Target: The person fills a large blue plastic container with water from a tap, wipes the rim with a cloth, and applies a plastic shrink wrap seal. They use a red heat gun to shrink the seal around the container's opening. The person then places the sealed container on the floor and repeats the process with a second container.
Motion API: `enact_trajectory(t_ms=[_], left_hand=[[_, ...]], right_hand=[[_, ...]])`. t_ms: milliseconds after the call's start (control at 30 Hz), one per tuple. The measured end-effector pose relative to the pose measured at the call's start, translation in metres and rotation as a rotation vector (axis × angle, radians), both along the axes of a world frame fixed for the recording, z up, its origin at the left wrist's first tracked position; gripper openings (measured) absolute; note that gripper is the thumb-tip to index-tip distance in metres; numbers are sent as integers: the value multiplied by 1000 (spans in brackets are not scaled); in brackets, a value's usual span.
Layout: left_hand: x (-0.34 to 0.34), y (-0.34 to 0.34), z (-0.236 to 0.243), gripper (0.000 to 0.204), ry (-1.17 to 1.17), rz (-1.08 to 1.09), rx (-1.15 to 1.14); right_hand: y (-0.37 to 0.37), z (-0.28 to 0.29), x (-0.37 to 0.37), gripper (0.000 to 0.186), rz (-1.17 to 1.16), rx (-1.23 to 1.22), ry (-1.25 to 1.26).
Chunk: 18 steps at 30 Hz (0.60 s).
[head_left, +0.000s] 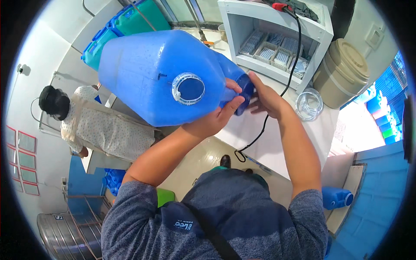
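A large translucent blue water jug (130, 73) is held tilted on its side in front of me, above the white counter's left end. A round opening (190, 89) with a torn white ring around its rim faces me. My left hand (214, 117) grips the jug's right end, thumb and fingers closed by its neck. At that end sits a wide dark blue cap (245, 92). My right hand (268, 97) curls around the cap from the right, thumb above and fingers below. The jug hides part of the left fingers.
On the white counter (277, 143) lie a black cord (265, 125) and a roll of clear plastic (309, 105) beside a beige bucket (342, 73). A white cabinet (229, 32) holds baskets. At left, another person (108, 115) bends near a table; green-blue jugs (138, 19) stand behind.
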<state>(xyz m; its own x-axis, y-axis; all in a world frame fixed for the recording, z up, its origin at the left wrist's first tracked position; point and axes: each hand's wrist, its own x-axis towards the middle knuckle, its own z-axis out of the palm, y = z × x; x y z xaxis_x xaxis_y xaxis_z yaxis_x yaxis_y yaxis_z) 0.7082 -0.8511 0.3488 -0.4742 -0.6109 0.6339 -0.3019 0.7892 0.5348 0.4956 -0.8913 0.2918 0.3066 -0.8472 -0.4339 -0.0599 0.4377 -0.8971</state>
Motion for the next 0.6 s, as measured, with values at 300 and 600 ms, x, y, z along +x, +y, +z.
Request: enact_trajectory(t_ms=[300, 600], left_hand=[[28, -50, -3, 22, -114, -11, -108], [37, -80, 0, 23, -162, -80, -248]], right_hand=[[-24, -19, 41, 53, -341, -542, -31], [-45, -29, 54, 67, -304, -388, -212]])
